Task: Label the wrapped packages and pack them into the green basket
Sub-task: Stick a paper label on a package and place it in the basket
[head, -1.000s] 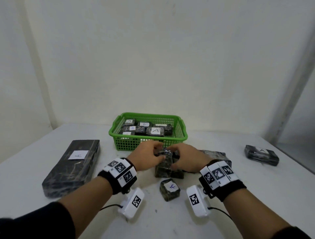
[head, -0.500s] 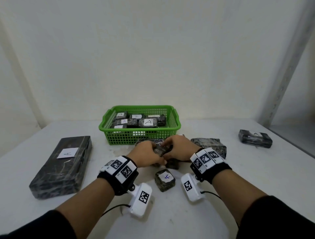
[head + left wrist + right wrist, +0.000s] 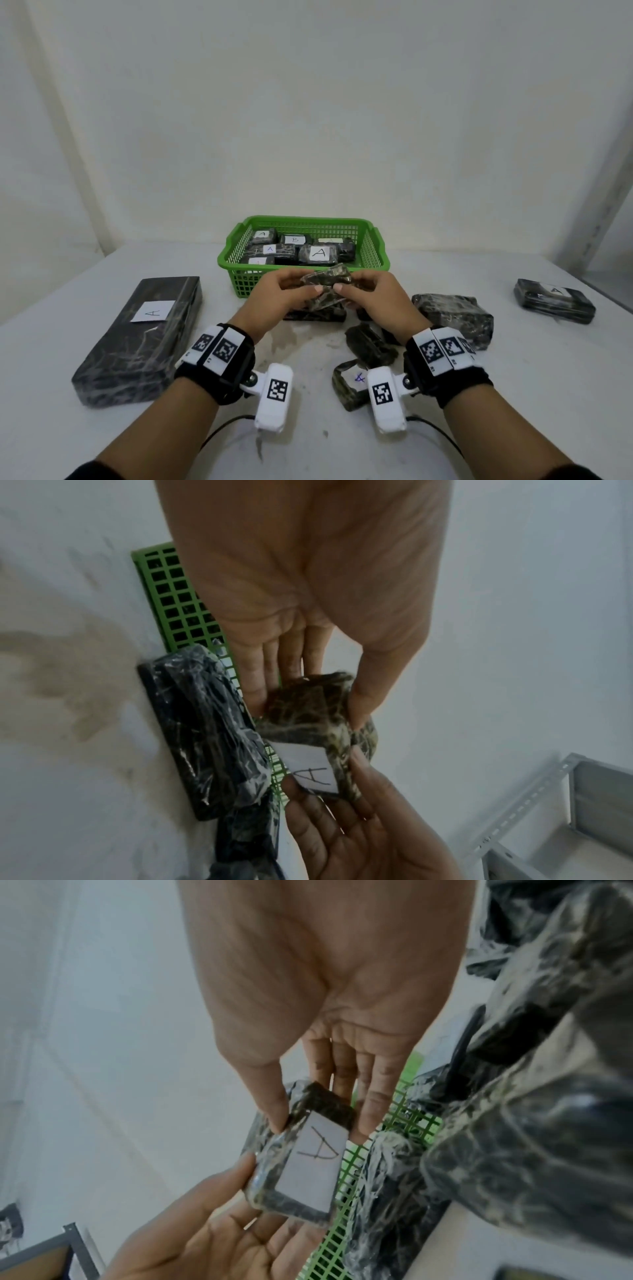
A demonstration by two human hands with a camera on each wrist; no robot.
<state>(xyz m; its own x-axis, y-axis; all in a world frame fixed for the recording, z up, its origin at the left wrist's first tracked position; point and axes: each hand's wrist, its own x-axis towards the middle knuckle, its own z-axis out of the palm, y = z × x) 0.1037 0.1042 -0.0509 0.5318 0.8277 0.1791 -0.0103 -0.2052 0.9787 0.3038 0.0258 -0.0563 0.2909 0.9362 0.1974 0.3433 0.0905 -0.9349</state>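
A small wrapped package [image 3: 329, 279] in dark marbled film hangs just in front of the green basket [image 3: 373, 253]. Both hands hold it. My left hand [image 3: 308, 291] pinches its left end and my right hand [image 3: 349, 291] pinches its right end. The wrist views show a white label marked "A" [image 3: 315, 1158] on the package's underside [image 3: 308, 715], with the left thumb [image 3: 363, 696] on top and the fingers [image 3: 260, 685] beneath. The basket holds several labelled packages [image 3: 318, 254].
A long labelled package [image 3: 137, 339] lies at the left and a flat one [image 3: 315, 313] below the hands. Two small ones [image 3: 370, 346], [image 3: 349, 380] and a bulky one [image 3: 455, 315] sit by my right wrist. Another labelled package [image 3: 555, 301] lies far right.
Both hands have lifted the small package off the pile on the table and now hold it higher, near the basket's front wall.
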